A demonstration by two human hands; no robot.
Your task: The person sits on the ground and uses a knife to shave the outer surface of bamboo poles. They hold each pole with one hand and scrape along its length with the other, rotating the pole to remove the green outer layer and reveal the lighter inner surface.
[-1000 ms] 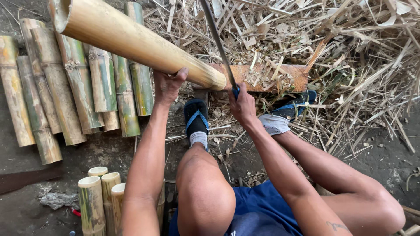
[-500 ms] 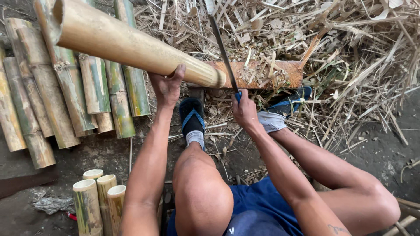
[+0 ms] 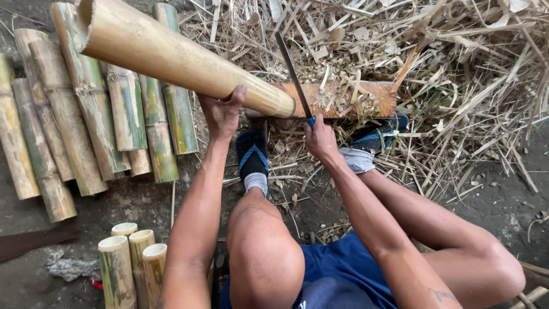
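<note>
Along the left edge of the dirt ground (image 3: 148, 206) lay a row of cut green-and-yellow bamboo lengths (image 3: 86, 114), side by side and touching, with a cluster of short pale bamboo stubs (image 3: 128, 263) standing on end near the bottom left.

The long pale-yellow peeled bamboo pole (image 3: 171, 54) ran tilted from the upper left down to its cut end on the left end of the worn orange-brown wooden chopping block (image 3: 343, 97).

Left hand (image 3: 223, 111) was clamped on the underside of the pole just short of that end, thumb up the side.

Judgement: the pole looked stiff, hollow, fairly light for its bulk. Its peeled skin looked smooth, likely slippery, so a wrap grip near the block end seemed best. The cut rim could splinter; fingers belonged behind it.

Right hand (image 3: 320, 137) was closed round the blue handle of the long dark flat-bladed knife (image 3: 293, 74). The blade stood steeply upright against the pole's end face, over the block. Hands were apart, the pole end between them.

A foot in a black sock and blue-strapped sandal (image 3: 253, 157) rested just below the block.

The heap of dry straw-coloured bamboo shavings and slivers (image 3: 457, 68) covered the ground to the right.
</note>
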